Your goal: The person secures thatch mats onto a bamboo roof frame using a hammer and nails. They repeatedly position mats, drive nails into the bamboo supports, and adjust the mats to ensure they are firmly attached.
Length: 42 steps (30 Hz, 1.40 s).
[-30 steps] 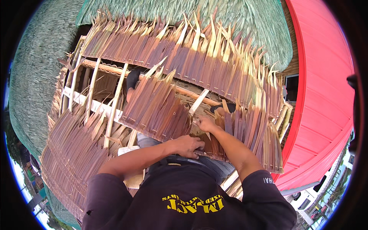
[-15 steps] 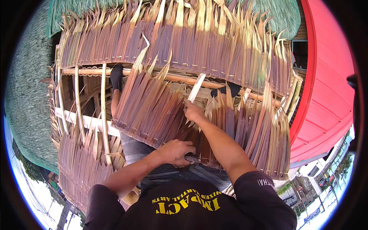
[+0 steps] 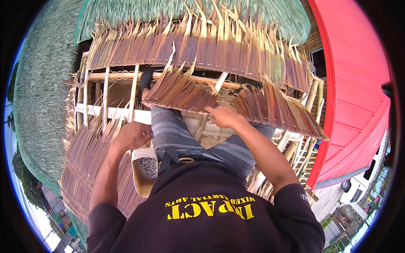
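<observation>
Nearest the camera, the person's black shirt fills the lower middle, and both forearms reach away from it over a roof frame. Beside the left hip a pale pouch (image 3: 145, 170) hangs open, holding small dark nails; its lower part is cut off by the shirt. The left hand (image 3: 134, 135) hovers just above the pouch mouth with fingers loosely curled; its palm faces away, so I cannot tell whether it holds anything. Under and left of it lies a laid thatch panel (image 3: 90, 160), whose near edge fades into the fisheye rim.

Further out, the right hand (image 3: 225, 117) lies flat with fingers spread and pressed on the near edge of a loose palm-leaf thatch panel (image 3: 181, 90), gripping nothing. This panel rests tilted across the bamboo rafters (image 3: 134, 90), near the middle of the frame. The person's grey striped trouser leg (image 3: 177, 135) runs beneath it, the foot partly hidden by leaves.

Beyond, a fixed row of thatch (image 3: 202, 44) spans the far edge, with a red roof (image 3: 354, 84) to the right.
</observation>
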Available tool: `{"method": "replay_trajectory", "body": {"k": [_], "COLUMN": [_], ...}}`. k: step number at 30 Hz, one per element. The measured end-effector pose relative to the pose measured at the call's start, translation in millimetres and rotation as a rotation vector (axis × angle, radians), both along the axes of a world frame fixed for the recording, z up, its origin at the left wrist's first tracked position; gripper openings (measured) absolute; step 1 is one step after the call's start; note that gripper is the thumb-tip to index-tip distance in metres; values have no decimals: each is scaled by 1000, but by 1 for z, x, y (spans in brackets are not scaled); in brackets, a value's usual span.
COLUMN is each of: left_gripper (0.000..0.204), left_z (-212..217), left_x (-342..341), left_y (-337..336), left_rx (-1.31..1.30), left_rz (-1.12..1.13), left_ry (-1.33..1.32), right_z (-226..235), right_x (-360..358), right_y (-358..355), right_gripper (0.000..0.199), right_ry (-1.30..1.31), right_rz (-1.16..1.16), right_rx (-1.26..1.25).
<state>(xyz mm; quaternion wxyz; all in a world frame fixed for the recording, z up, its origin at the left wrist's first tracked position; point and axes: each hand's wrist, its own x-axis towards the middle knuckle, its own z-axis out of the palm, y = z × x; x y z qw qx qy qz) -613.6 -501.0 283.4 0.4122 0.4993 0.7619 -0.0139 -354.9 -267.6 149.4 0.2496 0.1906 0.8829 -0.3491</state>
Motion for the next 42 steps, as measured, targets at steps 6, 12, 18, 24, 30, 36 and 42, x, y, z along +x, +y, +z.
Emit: {"method": "replay_trajectory", "body": {"k": [6, 12, 18, 24, 30, 36, 42], "left_gripper": [27, 25, 19, 15, 14, 22, 18], "left_z": [6, -69, -32, 25, 0, 1, -27], "left_x": [63, 107, 107, 66, 77, 112, 157], "left_y": [-105, -143, -143, -60, 147, 230, 195], "left_rx": [-292, -62, 10, 251, 547, 563, 430], "left_rz": [-170, 65, 46, 243, 63, -681, -1167], "left_ry": [70, 361, 324, -134, -330, -296, -109], "right_z": [-15, -13, -11, 14, 38, 66, 48], "right_x": [-10, 1, 9, 8, 17, 55, 148], "right_y": [-29, -41, -43, -24, 17, 30, -52], "right_gripper": [33, 35, 37, 34, 20, 25, 38], "right_ry": [101, 148, 211, 230, 196, 122, 167], "right_rz": [-94, -124, -142, -272, -367, -673, -831], "right_rx": [227, 305, 376, 412, 487, 465, 502]}}
